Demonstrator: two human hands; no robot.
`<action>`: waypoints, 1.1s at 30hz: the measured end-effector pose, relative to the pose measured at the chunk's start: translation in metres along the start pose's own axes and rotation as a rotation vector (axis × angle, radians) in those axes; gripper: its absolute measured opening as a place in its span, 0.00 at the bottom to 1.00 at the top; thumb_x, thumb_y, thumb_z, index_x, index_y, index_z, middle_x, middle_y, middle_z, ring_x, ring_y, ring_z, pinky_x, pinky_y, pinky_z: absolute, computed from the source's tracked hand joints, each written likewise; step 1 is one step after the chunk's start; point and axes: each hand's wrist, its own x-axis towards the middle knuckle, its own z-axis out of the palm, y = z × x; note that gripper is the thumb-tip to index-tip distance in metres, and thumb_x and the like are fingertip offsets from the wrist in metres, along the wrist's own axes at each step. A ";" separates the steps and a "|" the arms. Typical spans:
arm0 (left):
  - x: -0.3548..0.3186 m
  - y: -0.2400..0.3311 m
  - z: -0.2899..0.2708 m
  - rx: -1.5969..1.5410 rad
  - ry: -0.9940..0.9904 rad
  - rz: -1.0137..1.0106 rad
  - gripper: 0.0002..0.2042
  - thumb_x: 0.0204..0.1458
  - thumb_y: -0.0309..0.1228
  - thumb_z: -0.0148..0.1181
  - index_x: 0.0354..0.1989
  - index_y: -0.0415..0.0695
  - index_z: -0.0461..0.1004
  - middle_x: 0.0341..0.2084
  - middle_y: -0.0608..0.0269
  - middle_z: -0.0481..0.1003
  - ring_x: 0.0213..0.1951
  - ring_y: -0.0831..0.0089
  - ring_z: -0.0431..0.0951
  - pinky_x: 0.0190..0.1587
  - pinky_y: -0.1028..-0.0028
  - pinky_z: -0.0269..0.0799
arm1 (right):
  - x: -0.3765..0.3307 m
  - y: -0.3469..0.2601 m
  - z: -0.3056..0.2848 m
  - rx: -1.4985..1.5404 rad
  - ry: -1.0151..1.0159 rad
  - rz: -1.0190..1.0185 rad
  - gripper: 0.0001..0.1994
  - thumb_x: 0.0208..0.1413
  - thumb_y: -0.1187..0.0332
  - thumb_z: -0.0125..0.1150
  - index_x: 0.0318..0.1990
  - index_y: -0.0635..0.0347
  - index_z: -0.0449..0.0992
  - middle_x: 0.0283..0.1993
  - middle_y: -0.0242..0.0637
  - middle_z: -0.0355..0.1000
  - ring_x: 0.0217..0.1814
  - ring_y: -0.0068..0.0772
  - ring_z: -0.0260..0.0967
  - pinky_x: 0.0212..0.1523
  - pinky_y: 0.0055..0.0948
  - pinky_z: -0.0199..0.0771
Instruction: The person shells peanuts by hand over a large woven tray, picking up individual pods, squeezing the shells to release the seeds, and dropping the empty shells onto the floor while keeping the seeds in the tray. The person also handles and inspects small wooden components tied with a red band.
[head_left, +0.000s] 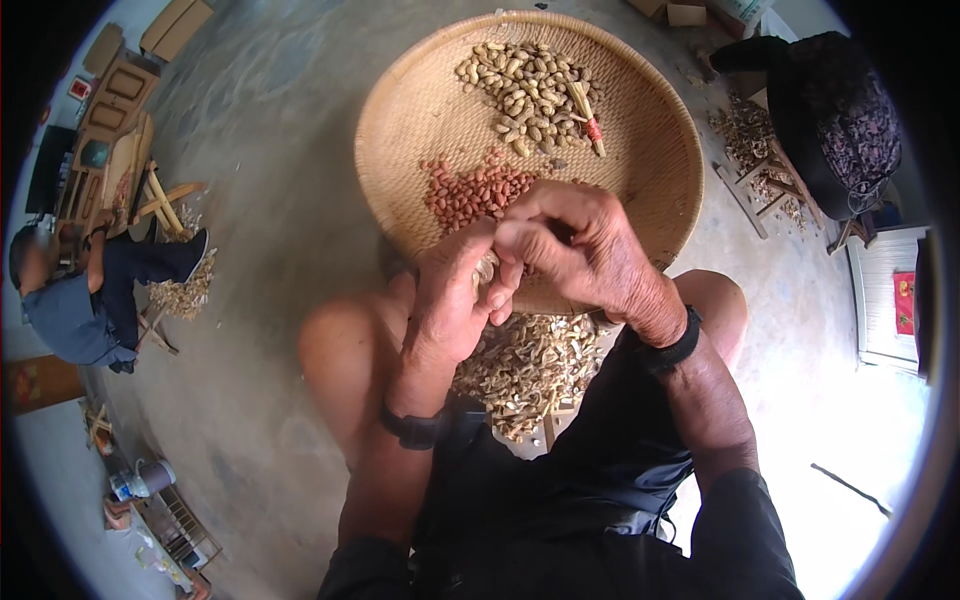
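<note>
My left hand and my right hand meet over the near rim of a round woven basket tray, fingers pinched together on a pale peanut shell between them. In the tray lie a heap of unshelled peanuts at the far side and a smaller patch of red shelled kernels close to my hands. A short bundle of sticks tied with red thread rests on the unshelled heap. Empty shells are piled on the floor between my knees.
Another person sits at the left beside a shell pile and wooden stools. A person in dark patterned cloth sits at the upper right by more shells. Bare concrete floor lies around the tray.
</note>
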 end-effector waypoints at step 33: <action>0.001 0.032 0.049 0.713 -0.415 -0.048 0.06 0.66 0.25 0.59 0.44 0.35 0.77 0.34 0.65 0.79 0.38 0.84 0.76 0.41 0.79 0.74 | 0.067 0.145 -0.142 -0.763 0.195 0.331 0.09 0.56 0.65 0.63 0.36 0.61 0.82 0.33 0.48 0.80 0.37 0.47 0.81 0.41 0.41 0.80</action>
